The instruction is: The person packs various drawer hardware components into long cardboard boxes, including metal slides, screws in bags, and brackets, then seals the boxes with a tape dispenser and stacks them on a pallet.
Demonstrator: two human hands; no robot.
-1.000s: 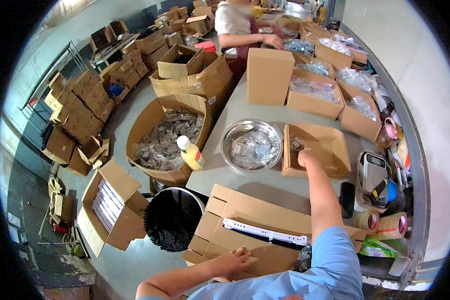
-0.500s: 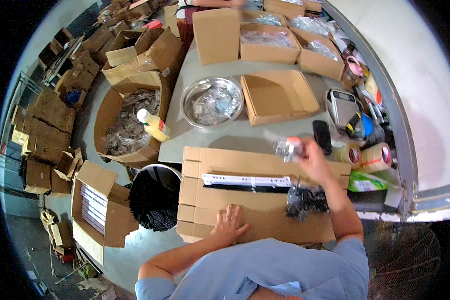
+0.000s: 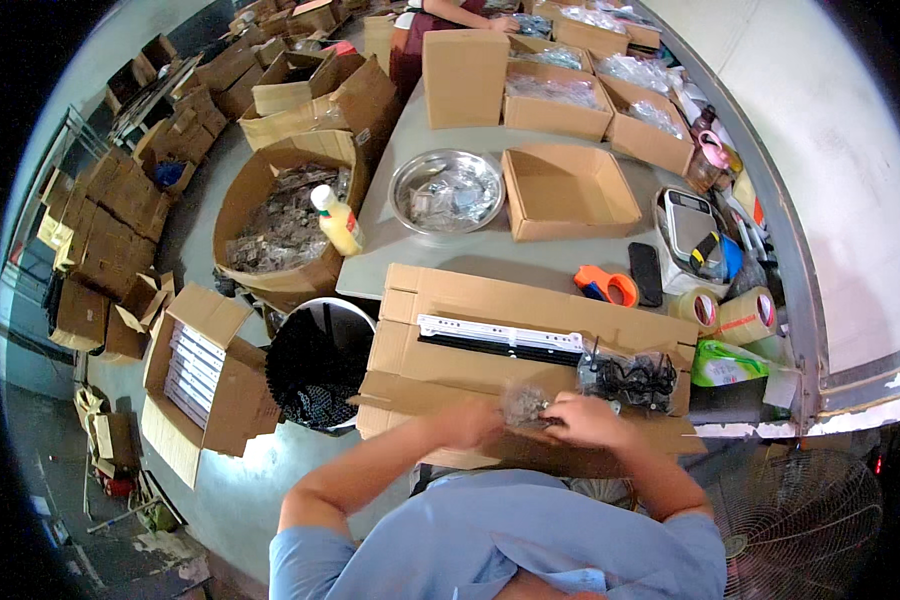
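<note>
Low over the near part of a flat cardboard carton [image 3: 470, 290], my right hand [image 3: 587, 420] pinches a small clear plastic bag [image 3: 526, 404] of small parts. My left hand [image 3: 473, 423] is right beside the bag's left side, its fingers smeared by motion; whether it grips the bag is not clear. Beyond my hands, a white slotted rail [image 3: 500, 332] lies alongside a black rail [image 3: 490, 349] on the carton. To their right rests a clear bag of black parts [image 3: 635, 378].
Behind the carton are an orange tape dispenser [image 3: 610, 285], a phone [image 3: 646, 274], a steel bowl of packets [image 3: 447, 226] and an open cardboard tray [image 3: 571, 233]. Tape rolls [image 3: 746, 316] stand right. A black-lined bin [image 3: 310, 370] and a carton of white rails [image 3: 225, 430] are left. Another person [image 3: 455, 15] works far back.
My right hand has brought the small bag from the carton's far right to its near side. My left hand has lifted off the cardboard and moved toward it. The view has shifted slightly.
</note>
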